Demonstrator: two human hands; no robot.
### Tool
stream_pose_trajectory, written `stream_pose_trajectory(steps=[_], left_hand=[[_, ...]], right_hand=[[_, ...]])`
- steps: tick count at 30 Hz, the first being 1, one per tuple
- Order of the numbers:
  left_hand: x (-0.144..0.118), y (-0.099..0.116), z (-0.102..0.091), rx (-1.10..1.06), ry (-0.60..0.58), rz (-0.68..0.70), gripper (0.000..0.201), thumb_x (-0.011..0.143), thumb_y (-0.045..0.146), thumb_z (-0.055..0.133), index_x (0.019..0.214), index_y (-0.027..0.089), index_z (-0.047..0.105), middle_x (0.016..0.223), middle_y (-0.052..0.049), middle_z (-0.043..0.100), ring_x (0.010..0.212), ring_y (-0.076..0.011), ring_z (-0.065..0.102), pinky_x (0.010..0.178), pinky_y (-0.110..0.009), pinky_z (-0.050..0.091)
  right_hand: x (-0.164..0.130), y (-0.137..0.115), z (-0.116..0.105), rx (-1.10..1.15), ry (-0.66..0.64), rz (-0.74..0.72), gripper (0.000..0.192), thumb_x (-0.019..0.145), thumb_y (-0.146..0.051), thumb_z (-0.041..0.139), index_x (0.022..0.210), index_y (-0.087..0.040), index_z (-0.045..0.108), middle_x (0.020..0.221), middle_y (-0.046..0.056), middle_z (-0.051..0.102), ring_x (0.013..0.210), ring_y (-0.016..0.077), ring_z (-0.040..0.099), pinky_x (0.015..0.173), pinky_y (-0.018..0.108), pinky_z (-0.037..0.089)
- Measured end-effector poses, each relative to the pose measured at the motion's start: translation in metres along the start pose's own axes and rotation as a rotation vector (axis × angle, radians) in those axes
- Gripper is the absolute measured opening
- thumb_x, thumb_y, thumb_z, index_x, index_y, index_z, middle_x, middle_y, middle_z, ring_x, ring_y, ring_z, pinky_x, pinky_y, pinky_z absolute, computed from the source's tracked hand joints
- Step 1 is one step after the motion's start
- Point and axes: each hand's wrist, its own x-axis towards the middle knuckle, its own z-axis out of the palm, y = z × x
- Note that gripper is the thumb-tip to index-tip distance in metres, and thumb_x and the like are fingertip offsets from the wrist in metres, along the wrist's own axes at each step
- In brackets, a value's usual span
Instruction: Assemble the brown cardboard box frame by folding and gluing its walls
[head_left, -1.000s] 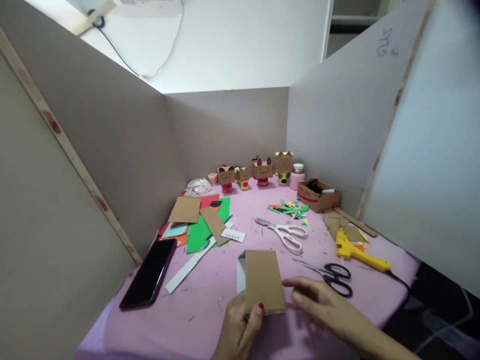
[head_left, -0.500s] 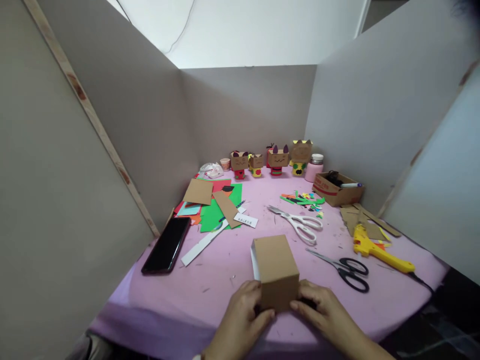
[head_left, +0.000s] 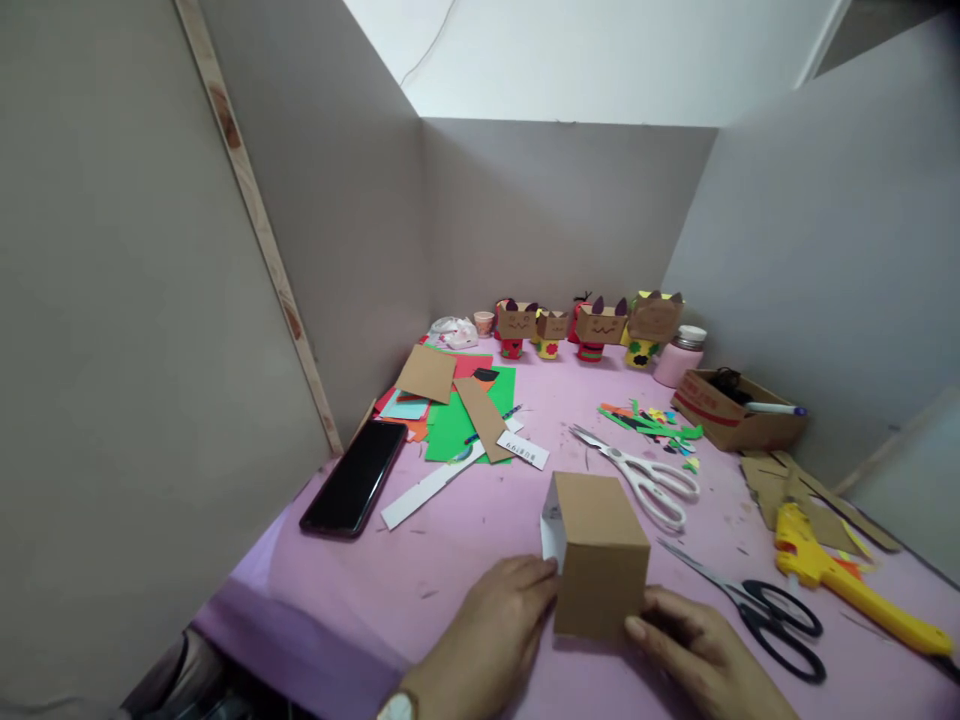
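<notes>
A folded brown cardboard piece point(head_left: 598, 548), box-like with a white inner face showing on its left, stands on the pink table point(head_left: 480, 545) near the front edge. My left hand point(head_left: 487, 630) presses against its left side and my right hand point(head_left: 701, 655) grips its lower right corner, so both hands hold it upright. White-handled scissors point(head_left: 645, 478) lie just behind it and black-handled scissors point(head_left: 757, 605) lie to its right.
A black phone point(head_left: 355, 477) lies at left beside coloured paper sheets point(head_left: 457, 405). Several small cardboard figures point(head_left: 592, 325) line the back wall. A yellow glue gun point(head_left: 832, 570), a small open carton point(head_left: 739, 418) and paper scraps point(head_left: 649, 420) sit at right. Grey partition boards enclose the table.
The flat cardboard has been folded up into a box shape and both hands have closed on its sides. The view has swung to the left.
</notes>
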Motion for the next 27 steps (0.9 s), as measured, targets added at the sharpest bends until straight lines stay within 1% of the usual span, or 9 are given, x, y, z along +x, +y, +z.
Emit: stream_pose_trajectory(steps=[3, 5, 7, 9, 13, 17, 21, 25, 27], left_hand=[[0.0, -0.006, 0.003, -0.087, -0.035, -0.036, 0.036, 0.086, 0.004, 0.042, 0.111, 0.019, 0.062, 0.119, -0.008, 0.066, 0.112, -0.0196, 0.057, 0.103, -0.031, 0.04], [-0.001, -0.007, 0.002, -0.111, -0.024, -0.098, 0.034, 0.084, 0.003, 0.042, 0.11, 0.018, 0.059, 0.113, -0.009, 0.067, 0.107, -0.0201, 0.059, 0.097, -0.03, 0.043], [0.0, -0.007, -0.001, -0.126, -0.01, -0.177, 0.031, 0.084, 0.005, 0.042, 0.111, 0.017, 0.054, 0.106, -0.009, 0.067, 0.098, -0.0201, 0.061, 0.088, -0.03, 0.047], [0.002, -0.006, -0.002, -0.138, -0.013, -0.226, 0.026, 0.086, 0.008, 0.042, 0.107, 0.018, 0.052, 0.099, -0.007, 0.067, 0.09, -0.0188, 0.062, 0.08, -0.028, 0.047], [0.01, -0.009, 0.0, -0.088, -0.047, -0.265, 0.017, 0.086, 0.011, 0.05, 0.094, 0.02, 0.062, 0.093, -0.003, 0.071, 0.086, -0.0191, 0.064, 0.077, -0.027, 0.046], [0.015, -0.013, 0.006, -0.068, -0.031, -0.266, 0.02, 0.087, 0.012, 0.049, 0.087, 0.021, 0.067, 0.09, -0.003, 0.074, 0.086, -0.0193, 0.067, 0.078, -0.027, 0.048], [0.016, -0.017, 0.009, -0.054, -0.003, -0.242, 0.017, 0.086, 0.013, 0.052, 0.089, 0.021, 0.067, 0.09, -0.004, 0.075, 0.088, -0.0198, 0.068, 0.08, -0.026, 0.05], [0.016, -0.02, 0.013, -0.012, -0.003, -0.212, 0.016, 0.086, 0.014, 0.053, 0.091, 0.02, 0.067, 0.091, -0.004, 0.075, 0.087, -0.0203, 0.069, 0.08, -0.027, 0.051], [0.016, -0.021, 0.015, 0.012, -0.01, -0.198, 0.017, 0.087, 0.013, 0.053, 0.093, 0.019, 0.068, 0.092, -0.006, 0.076, 0.087, -0.0207, 0.069, 0.08, -0.028, 0.052]], right_hand=[[0.01, 0.001, -0.001, -0.125, 0.101, -0.011, 0.033, 0.083, -0.051, 0.054, 0.074, -0.02, 0.063, 0.076, 0.004, 0.067, 0.076, 0.0226, 0.061, 0.069, 0.027, 0.049], [0.017, 0.002, -0.001, -0.187, 0.131, -0.018, 0.033, 0.083, -0.05, 0.054, 0.071, -0.02, 0.062, 0.074, 0.004, 0.066, 0.076, 0.0227, 0.062, 0.069, 0.027, 0.05], [0.022, 0.001, -0.001, -0.208, 0.141, -0.023, 0.032, 0.084, -0.049, 0.054, 0.073, -0.02, 0.063, 0.076, 0.004, 0.067, 0.079, 0.0228, 0.064, 0.073, 0.026, 0.05], [0.024, 0.001, -0.002, -0.208, 0.129, -0.028, 0.03, 0.085, -0.046, 0.053, 0.079, -0.02, 0.066, 0.082, 0.004, 0.07, 0.083, 0.0222, 0.065, 0.076, 0.026, 0.05], [0.024, 0.001, -0.004, -0.27, 0.108, -0.063, 0.024, 0.087, -0.04, 0.053, 0.083, -0.021, 0.067, 0.09, 0.004, 0.071, 0.087, 0.0202, 0.065, 0.079, 0.023, 0.05], [0.021, 0.005, -0.004, -0.37, 0.122, -0.121, 0.022, 0.09, -0.035, 0.049, 0.084, -0.022, 0.065, 0.091, 0.004, 0.07, 0.09, 0.019, 0.065, 0.081, 0.022, 0.049], [0.016, 0.011, -0.005, -0.437, 0.115, -0.173, 0.019, 0.092, -0.03, 0.047, 0.09, -0.021, 0.064, 0.093, 0.005, 0.07, 0.088, 0.0171, 0.066, 0.078, 0.02, 0.05], [0.014, 0.015, -0.008, -0.489, 0.123, -0.196, 0.018, 0.092, -0.028, 0.048, 0.087, -0.021, 0.064, 0.083, 0.004, 0.07, 0.077, 0.0158, 0.067, 0.072, 0.018, 0.051], [0.014, 0.016, -0.01, -0.514, 0.112, -0.202, 0.018, 0.092, -0.029, 0.049, 0.09, -0.021, 0.065, 0.087, 0.005, 0.071, 0.079, 0.0167, 0.067, 0.072, 0.018, 0.052]])
